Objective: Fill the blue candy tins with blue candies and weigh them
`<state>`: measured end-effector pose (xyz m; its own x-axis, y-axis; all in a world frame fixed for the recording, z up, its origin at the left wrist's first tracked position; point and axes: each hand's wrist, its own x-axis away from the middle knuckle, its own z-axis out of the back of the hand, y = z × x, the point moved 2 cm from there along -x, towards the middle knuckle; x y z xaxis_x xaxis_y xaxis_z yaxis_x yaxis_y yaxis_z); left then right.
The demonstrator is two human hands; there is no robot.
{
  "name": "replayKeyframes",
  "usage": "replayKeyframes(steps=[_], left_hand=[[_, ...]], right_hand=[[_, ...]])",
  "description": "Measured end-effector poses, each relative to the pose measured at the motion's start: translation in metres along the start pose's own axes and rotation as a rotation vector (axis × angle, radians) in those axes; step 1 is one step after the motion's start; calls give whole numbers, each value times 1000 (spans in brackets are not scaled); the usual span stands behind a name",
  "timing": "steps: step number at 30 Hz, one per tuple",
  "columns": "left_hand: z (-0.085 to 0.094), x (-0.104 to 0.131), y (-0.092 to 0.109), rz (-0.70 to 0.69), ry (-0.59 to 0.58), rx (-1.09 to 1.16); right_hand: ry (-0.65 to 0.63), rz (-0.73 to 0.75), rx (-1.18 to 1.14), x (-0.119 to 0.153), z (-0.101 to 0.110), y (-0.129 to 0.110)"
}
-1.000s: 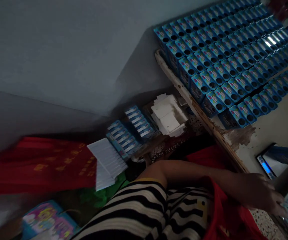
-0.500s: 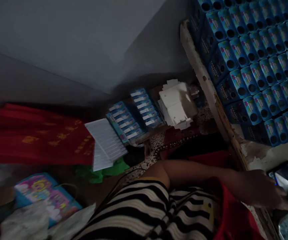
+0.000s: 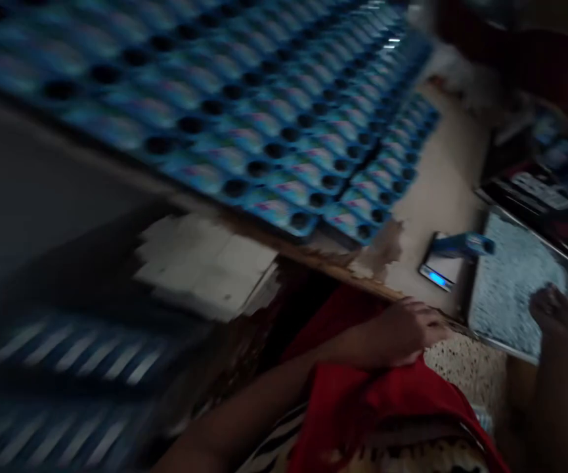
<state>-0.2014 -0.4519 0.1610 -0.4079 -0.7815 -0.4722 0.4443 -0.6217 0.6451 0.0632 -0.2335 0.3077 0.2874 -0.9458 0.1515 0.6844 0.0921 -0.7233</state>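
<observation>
My left hand [image 3: 414, 328] hovers by the table's front edge, just above the red apron [image 3: 377, 394]; its fingers are loosely bent and apart, with nothing seen in them. My right hand [image 3: 557, 312] is over a metal tray [image 3: 503, 351] of pale bluish grains [image 3: 515, 276]. Its fingers are bunched together, and blur hides whether grains are in them. Left of the tray lies a small digital scale [image 3: 436, 277] with a lit blue display. A slim blue box [image 3: 463, 245] rests on the scale, its dark round opening toward the tray.
Rows of blue boxes with dark round holes [image 3: 274, 151] cover the table's left part. Below the edge is a pile of white card pieces [image 3: 205, 263], with blurred blue packs [image 3: 81, 355] further left. A dark printed carton [image 3: 534, 190] stands behind the tray.
The view has swung right, from the wall and floor items to the table. My left hand has drawn back from beside the scale to the table's edge. My right hand has come into view.
</observation>
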Motion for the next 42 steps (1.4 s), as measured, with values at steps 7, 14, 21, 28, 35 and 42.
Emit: replayKeyframes(steps=[7,14,21,28,35,42], left_hand=[[14,-1,-24,259,225,190],[49,-16,-38,672,740,278],[38,-33,-45,629,710,295],[30,-21,-56,716,655,296],[31,-11,-60,718,641,287],[34,-9,-72,705,598,285]], right_hand=[[143,-90,-618,-5,49,112],[69,-202,-773,-5,14,104],[-66,-137,-778,-22,-27,37],[-326,199,-191,-43,-52,-46],[-392,411,534,-61,-61,-93],[-335,453,656,-70,-65,-90]])
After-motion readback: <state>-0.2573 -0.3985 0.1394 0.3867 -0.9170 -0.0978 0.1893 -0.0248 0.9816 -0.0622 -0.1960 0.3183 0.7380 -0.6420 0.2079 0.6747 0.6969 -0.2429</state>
